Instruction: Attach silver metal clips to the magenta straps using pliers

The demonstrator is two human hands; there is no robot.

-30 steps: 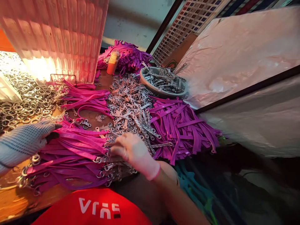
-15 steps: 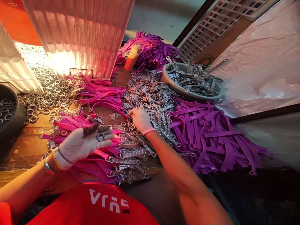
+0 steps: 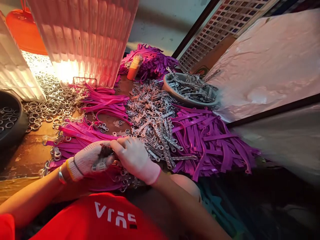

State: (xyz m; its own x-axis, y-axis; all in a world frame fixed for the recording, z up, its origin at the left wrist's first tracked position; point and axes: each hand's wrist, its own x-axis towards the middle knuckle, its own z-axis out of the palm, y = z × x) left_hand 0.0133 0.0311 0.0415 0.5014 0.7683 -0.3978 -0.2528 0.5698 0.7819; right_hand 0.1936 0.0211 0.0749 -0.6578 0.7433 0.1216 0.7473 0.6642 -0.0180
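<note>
At the far left a dark bowl (image 3: 10, 121) of metal rings sits on the table (image 3: 27, 156), with loose rings (image 3: 47, 103) spread beside it. The gloved left hand (image 3: 86, 160) lies palm up over the pink straps (image 3: 82, 135), its fingers curled around a small metal fitting (image 3: 101, 164). The gloved right hand (image 3: 135, 158) touches it from the right, fingers pinched together on the same fitting, so both hands are equally near. Further right lie the chain pile (image 3: 152, 116), purple straps (image 3: 210, 140), running left to right, and a grey bowl (image 3: 175, 95) of chains.
</note>
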